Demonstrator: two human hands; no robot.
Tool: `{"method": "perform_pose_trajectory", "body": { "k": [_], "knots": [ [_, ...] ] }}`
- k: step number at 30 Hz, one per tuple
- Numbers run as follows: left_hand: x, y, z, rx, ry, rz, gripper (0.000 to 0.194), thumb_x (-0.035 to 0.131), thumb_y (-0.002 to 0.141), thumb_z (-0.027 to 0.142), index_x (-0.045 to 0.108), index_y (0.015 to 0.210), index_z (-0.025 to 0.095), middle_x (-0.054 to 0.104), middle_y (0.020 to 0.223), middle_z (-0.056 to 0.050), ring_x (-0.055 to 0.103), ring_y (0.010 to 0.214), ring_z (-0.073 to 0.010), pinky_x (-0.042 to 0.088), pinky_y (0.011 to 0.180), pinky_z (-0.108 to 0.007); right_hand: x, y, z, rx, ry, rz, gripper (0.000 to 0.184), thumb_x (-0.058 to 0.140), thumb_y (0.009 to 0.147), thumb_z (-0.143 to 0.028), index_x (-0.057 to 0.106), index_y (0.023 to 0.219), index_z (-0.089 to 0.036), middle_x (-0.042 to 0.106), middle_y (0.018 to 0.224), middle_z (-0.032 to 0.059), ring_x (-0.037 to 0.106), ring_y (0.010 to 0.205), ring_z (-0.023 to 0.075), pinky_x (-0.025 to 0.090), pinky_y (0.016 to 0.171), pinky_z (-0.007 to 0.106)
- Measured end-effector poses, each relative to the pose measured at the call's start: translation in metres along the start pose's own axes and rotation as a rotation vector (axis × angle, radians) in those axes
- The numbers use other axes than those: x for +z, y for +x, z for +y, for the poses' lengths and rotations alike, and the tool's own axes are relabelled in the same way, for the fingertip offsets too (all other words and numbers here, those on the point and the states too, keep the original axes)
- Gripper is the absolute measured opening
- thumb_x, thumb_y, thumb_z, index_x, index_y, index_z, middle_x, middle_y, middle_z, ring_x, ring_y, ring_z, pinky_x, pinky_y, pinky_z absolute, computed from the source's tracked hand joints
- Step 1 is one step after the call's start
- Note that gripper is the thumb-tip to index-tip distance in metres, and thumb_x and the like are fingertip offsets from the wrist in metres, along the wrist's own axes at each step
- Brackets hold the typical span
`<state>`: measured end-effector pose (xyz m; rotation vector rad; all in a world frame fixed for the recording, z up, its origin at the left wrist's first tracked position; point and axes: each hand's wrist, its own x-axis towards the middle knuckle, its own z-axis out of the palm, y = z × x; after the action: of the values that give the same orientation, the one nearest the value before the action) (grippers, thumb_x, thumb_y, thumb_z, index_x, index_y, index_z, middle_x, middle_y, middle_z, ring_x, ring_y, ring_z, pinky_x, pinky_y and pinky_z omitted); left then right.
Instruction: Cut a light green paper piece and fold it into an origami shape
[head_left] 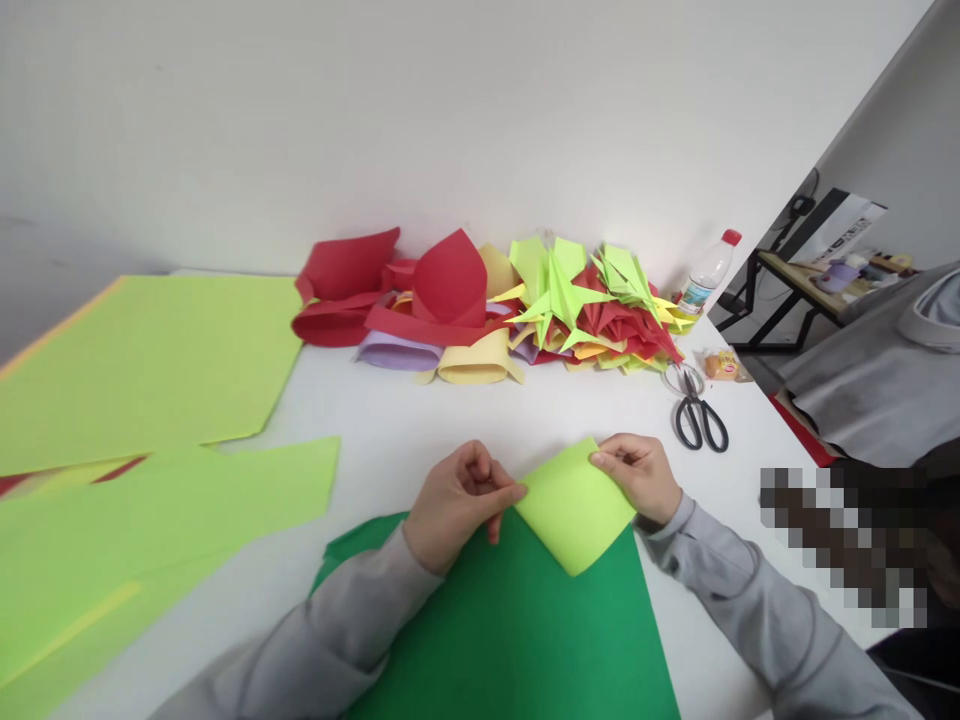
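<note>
Between my hands is a small lime-green sheet of paper (576,510), held tilted above a large dark green sheet (517,630). My left hand (463,500) pinches its left corner between thumb and finger. On the other side, my right hand (637,475) grips the upper right edge, thumb in front and fingers behind. The dark green sheet lies on the white table under my left forearm, its far left corner slightly bent. Black-handled scissors (697,415) rest on the table to the right of my right hand.
Large lime-green sheets (165,370) spread over the left side. Along the wall sit red rolled paper pieces (450,280) and folded lime-green paper shapes (559,290). A plastic bottle (705,275) and a small wrapped snack (721,364) stand at the right. A person in grey (862,370) is beyond the table edge.
</note>
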<state>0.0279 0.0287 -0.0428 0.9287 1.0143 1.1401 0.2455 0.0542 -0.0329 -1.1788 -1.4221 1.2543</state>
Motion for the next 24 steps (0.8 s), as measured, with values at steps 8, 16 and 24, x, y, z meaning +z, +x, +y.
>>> {"method": "perform_pose_trajectory", "body": {
  "k": [8, 16, 24],
  "knots": [
    [0.0011, -0.0040, 0.0044, -0.045, 0.133, -0.088, 0.033, 0.075, 0.064, 0.040, 0.054, 0.074, 0.017, 0.055, 0.049, 0.008, 0.046, 0.029, -0.0071, 0.038, 0.026, -0.018, 0.0008, -0.0010, 0.0040, 0.004, 0.008, 0.020, 0.037, 0.074, 0.063, -0.051, 0.066, 0.062, -0.015, 0.056, 0.048, -0.0011, 0.043, 0.044, 0.0078, 0.033, 0.042, 0.021],
    [-0.0004, -0.0049, 0.0039, -0.042, 0.267, -0.101, 0.034, 0.070, 0.067, 0.046, 0.052, 0.058, 0.018, 0.044, 0.030, 0.009, 0.038, 0.024, -0.0062, 0.027, 0.027, -0.016, 0.0032, 0.0008, 0.0060, 0.021, 0.036, 0.015, 0.037, 0.075, 0.062, -0.051, 0.066, 0.063, -0.015, 0.056, 0.049, -0.0011, 0.043, 0.045, 0.0082, 0.033, 0.042, 0.021],
    [0.0006, -0.0055, 0.0009, -0.127, 0.117, -0.077, 0.036, 0.069, 0.067, 0.050, 0.053, 0.063, 0.018, 0.047, 0.033, 0.009, 0.041, 0.025, -0.0085, 0.034, 0.026, -0.018, 0.0090, -0.0019, 0.0078, -0.003, 0.039, 0.078, 0.035, 0.074, 0.063, -0.049, 0.065, 0.063, -0.015, 0.054, 0.049, -0.0022, 0.040, 0.046, 0.0072, 0.032, 0.044, 0.021]
  ]
}}
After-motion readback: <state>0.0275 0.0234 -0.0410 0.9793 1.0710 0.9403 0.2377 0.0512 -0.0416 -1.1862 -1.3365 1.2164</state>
